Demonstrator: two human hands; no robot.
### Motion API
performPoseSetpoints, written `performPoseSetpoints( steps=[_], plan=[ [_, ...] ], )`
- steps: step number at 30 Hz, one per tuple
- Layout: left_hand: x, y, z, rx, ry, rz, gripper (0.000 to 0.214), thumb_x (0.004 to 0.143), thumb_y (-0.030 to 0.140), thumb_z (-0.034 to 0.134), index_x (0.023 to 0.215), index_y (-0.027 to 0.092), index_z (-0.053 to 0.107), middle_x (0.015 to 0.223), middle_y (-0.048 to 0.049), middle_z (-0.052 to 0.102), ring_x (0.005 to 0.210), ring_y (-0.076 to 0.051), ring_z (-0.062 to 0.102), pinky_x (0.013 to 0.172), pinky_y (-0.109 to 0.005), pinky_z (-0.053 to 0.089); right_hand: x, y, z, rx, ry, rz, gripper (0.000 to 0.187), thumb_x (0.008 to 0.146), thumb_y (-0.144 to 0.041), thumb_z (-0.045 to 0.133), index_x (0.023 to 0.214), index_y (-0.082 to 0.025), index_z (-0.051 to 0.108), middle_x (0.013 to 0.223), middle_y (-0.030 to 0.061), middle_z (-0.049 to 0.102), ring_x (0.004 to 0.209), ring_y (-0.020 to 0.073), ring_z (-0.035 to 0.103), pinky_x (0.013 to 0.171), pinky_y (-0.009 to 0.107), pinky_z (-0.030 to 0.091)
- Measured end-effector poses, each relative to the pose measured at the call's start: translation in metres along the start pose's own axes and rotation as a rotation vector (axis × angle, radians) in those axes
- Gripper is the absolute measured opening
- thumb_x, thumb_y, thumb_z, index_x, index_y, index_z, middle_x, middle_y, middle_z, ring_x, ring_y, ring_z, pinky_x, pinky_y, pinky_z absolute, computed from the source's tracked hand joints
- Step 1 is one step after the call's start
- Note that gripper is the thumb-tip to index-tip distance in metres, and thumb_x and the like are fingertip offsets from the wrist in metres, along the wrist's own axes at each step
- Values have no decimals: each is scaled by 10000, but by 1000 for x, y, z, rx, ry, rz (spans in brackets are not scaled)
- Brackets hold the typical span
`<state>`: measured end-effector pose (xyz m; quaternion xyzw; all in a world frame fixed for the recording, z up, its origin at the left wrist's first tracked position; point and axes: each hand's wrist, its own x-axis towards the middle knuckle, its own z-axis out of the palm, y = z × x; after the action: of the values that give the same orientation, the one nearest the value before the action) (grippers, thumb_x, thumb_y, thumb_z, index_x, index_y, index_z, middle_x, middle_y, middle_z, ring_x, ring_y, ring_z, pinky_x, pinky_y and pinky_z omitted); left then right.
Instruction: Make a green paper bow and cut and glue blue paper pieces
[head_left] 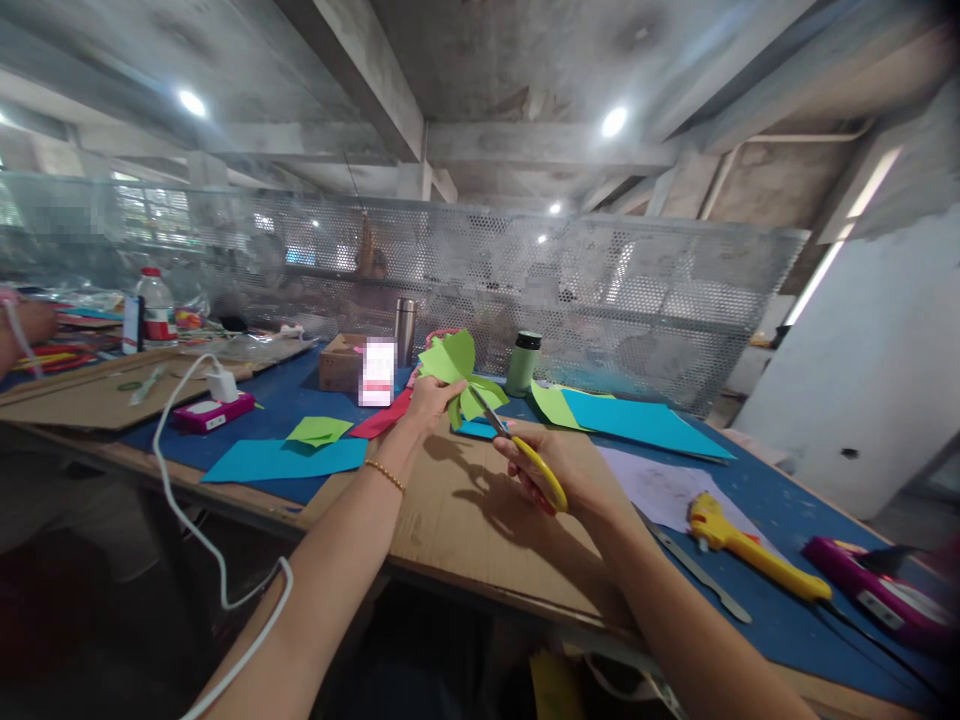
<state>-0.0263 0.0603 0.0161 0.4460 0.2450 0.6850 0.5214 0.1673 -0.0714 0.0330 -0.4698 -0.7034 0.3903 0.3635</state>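
Head view shows the left hand (433, 398) pinching a lime-green paper cutout (454, 355). The right hand (551, 462) grips yellow-handled scissors (527, 452), blades (490, 411) at the cutout, above a cardboard sheet (442, 510).

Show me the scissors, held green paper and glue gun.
Scissors (534, 457): head view, on the yellow handle.
Held green paper (453, 354): head view, on its upper part.
Glue gun (754, 554): head view, on the handle.

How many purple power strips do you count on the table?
2. The left power strip holds a white charger; the right power strip lies beside a yellow glue gun. Others may be hidden.
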Motion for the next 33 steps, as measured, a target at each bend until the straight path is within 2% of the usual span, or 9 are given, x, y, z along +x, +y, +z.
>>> performPoseSetpoints(
  steps=[5, 9, 13, 22, 26, 33],
  plan=[
    [-4, 5, 3, -29, -17, -14, 528, 463, 311, 972, 908, 119, 761, 824, -72, 781, 742, -222, 719, 757, -364, 603, 1, 1, 0, 32, 4, 46, 444, 778, -625, 676, 684, -236, 483, 448, -75, 482, 311, 94, 420, 303, 211, 303],
    [-7, 8, 4, 2, -15, -83, 358, 529, 301, 941, 766, 112, 751, 771, -72, 767, 680, -198, 702, 715, -346, 600, 0, -3, 0, -4, 32, 19, 422, 752, -615, 693, 725, -228, 529, 529, -59, 539, 340, 94, 441, 305, 210, 290],
    [-7, 10, 3, 40, -9, -103, 281, 538, 271, 929, 645, 116, 721, 699, -62, 746, 622, -176, 679, 659, -314, 585, -1, -8, 1, -95, 66, -26, 450, 738, -642, 683, 691, -218, 538, 514, -53, 510, 354, 89, 427, 329, 209, 284],
    [-7, 10, -1, 99, -71, -104, 377, 501, 326, 948, 735, 102, 755, 749, -71, 758, 669, -181, 687, 747, -347, 587, -11, -26, 5, -137, 55, -41, 481, 733, -688, 659, 680, -229, 524, 480, -69, 456, 328, 81, 377, 333, 219, 259],
    [-5, 9, -3, 114, -81, -108, 383, 500, 339, 948, 723, 99, 749, 728, -77, 749, 683, -193, 690, 759, -360, 581, -10, -22, 3, -112, 55, -6, 483, 731, -687, 666, 668, -229, 528, 453, -73, 439, 310, 86, 371, 318, 220, 250],
    [-4, 8, -4, 120, -78, -92, 374, 492, 335, 949, 727, 116, 757, 741, -71, 754, 708, -202, 691, 755, -353, 579, -3, -9, -1, -85, 41, 11, 454, 732, -650, 694, 697, -218, 560, 518, -54, 532, 339, 88, 423, 332, 219, 289]
  ],
)
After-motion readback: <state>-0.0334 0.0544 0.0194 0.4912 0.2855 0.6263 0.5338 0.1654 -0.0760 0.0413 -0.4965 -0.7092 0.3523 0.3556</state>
